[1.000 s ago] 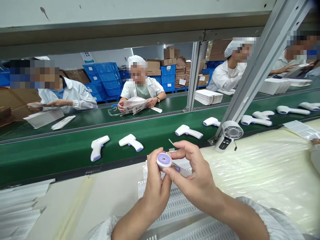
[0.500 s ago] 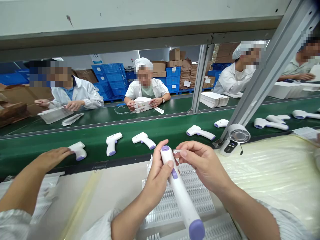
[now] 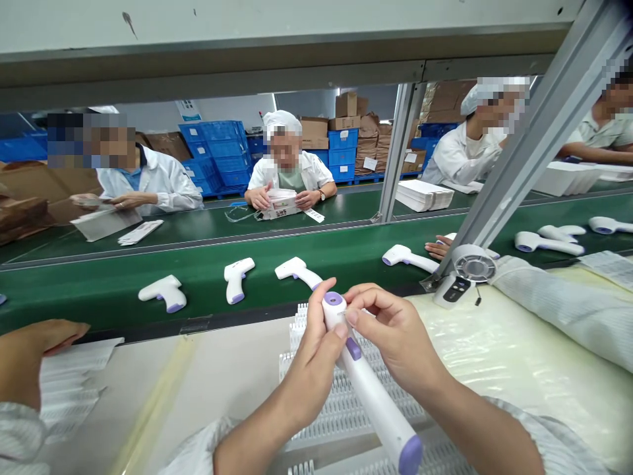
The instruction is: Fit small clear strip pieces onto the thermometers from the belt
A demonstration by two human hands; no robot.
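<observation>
My left hand (image 3: 314, 359) is wrapped round the head of a white forehead thermometer (image 3: 370, 399) with a purple trigger and purple end cap. Its sensor end points away from me and the handle slants down toward my lower right. At the side of the head, my right hand (image 3: 403, 333) pinches a small clear piece between thumb and forefinger, pressed close to the casing; the fingertips mostly cover it. Under both hands lie white racks (image 3: 329, 412) of small parts in rows.
More thermometers (image 3: 165, 290) lie on the green conveyor belt (image 3: 336, 254). A small fan (image 3: 465, 274) stands by the slanted metal post (image 3: 514, 152). Co-workers' arms reach in at left (image 3: 30, 349) and right (image 3: 568, 303). Several people sit across the belt.
The clear piece in my right hand has moved up against the thermometer's head. The co-worker's hand at left has drawn back from a thermometer, and another arm has reached in at right.
</observation>
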